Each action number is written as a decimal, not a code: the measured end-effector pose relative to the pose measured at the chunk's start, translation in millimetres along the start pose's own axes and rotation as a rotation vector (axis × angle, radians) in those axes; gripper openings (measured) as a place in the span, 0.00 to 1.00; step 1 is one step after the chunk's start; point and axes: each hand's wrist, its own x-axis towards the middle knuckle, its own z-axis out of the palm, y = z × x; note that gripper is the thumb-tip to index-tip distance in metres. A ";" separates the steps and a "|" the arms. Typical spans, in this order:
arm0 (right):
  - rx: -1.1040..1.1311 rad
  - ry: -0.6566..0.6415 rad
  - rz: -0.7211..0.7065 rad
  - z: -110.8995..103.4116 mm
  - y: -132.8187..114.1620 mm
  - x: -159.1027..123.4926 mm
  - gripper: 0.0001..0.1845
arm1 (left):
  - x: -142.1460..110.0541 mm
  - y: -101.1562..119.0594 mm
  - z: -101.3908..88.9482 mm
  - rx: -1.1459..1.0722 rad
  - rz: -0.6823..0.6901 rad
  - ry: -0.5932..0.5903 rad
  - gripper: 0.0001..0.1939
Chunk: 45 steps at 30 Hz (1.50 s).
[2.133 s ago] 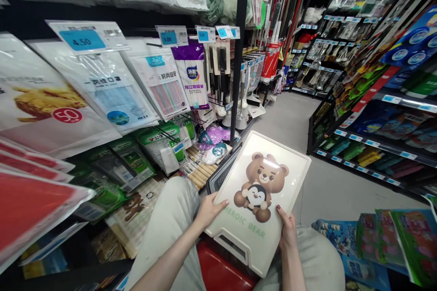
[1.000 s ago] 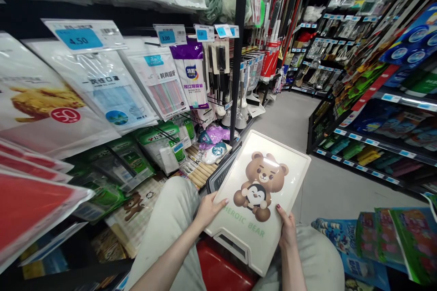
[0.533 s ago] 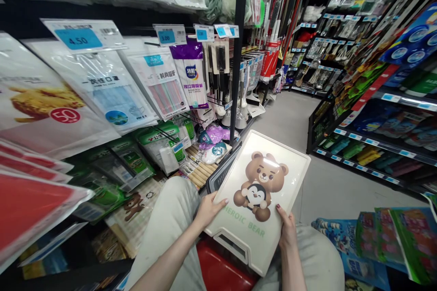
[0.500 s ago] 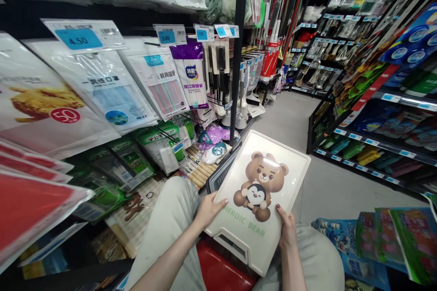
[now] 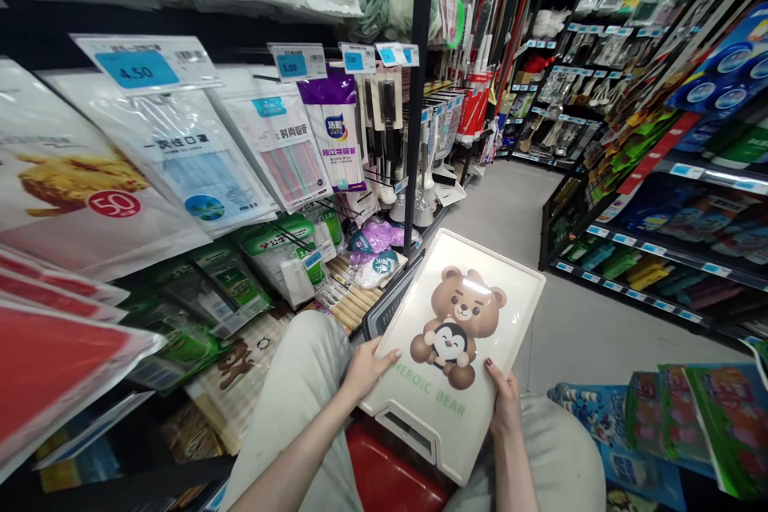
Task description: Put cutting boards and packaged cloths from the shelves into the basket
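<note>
A cream-white cutting board (image 5: 480,352) with a handle slot at its near end is held tilted over my lap. A brown bear hugging a penguin and the green words "HEROIC BEAR" are printed on its face. My left hand (image 5: 369,370) grips the board's left edge, thumb on top and the other fingers mostly hidden beneath. On the opposite edge, my right hand (image 5: 505,400) is closed the same way, with a dark-nailed thumb on the surface. Part of a dark grey ribbed item (image 5: 387,304) shows behind the board's left side.
Packaged straws (image 5: 294,164), face masks (image 5: 210,168) and price tags hang close on the left. Wooden-handled goods (image 5: 351,300) lie low beside my knee. A red seat (image 5: 384,472) is under me. Grey aisle floor (image 5: 504,200) runs ahead; colourful bags (image 5: 672,416) hang at lower right.
</note>
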 end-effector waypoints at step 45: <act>0.006 0.006 0.002 0.4 0.3 -0.1 0.19 | -0.5 3.2 0.7 -0.007 -0.015 0.002 0.20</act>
